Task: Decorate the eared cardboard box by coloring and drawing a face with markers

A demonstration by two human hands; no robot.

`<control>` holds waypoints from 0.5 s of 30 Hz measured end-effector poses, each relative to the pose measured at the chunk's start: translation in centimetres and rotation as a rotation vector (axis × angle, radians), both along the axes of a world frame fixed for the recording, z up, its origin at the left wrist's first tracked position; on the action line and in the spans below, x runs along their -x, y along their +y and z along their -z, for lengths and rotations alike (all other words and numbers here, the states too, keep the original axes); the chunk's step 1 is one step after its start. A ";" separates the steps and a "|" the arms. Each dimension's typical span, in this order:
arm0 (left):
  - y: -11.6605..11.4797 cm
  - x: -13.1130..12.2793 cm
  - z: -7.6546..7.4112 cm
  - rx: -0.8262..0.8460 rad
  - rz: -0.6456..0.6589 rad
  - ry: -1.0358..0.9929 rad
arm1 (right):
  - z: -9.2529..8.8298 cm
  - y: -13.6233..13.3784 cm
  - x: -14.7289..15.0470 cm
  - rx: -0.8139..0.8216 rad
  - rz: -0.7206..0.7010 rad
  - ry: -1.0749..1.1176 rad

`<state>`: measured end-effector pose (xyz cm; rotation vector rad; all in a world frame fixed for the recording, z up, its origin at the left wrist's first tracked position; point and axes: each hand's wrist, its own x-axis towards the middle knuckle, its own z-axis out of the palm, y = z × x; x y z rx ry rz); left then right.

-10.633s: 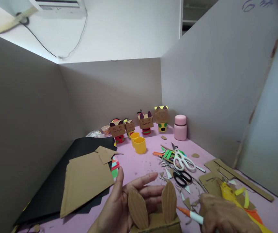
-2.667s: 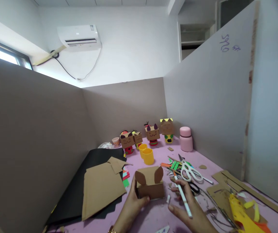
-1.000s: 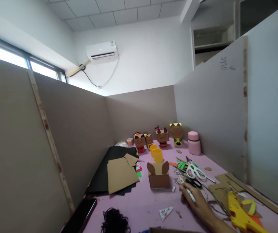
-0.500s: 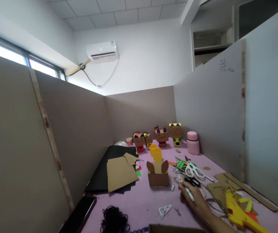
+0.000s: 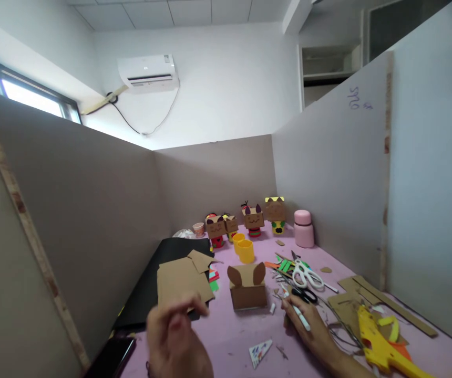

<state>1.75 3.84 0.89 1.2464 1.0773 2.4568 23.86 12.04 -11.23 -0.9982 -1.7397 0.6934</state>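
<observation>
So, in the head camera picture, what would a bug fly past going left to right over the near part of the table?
Dark phone → blurry left fingers → cardboard box with ears → small white piece → white pen in the right fingers → yellow glue gun.

You have bare table between your left hand and the box; yellow cups block the way behind it, scissors lie just beyond your right hand, the glue gun to its right
</observation>
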 end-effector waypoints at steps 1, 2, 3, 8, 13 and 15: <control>1.9 -0.1 0.4 0.059 0.042 -0.050 | -0.1 0.0 0.0 0.002 0.002 0.000; 3.8 -0.2 1.2 0.132 0.078 -0.107 | -0.1 0.1 0.0 0.004 0.005 -0.001; 5.5 -0.1 2.2 0.209 0.093 -0.177 | -0.1 0.1 0.0 0.008 0.008 -0.002; 10.8 0.4 8.4 0.491 0.091 -0.443 | 0.1 0.3 -0.2 0.055 0.020 -0.013; 11.9 -0.3 11.1 0.552 0.332 -0.308 | 0.1 0.2 -0.4 0.107 0.017 -0.031; 12.1 -0.4 11.3 0.564 0.461 -0.207 | 0.1 0.2 -0.4 0.119 0.019 -0.031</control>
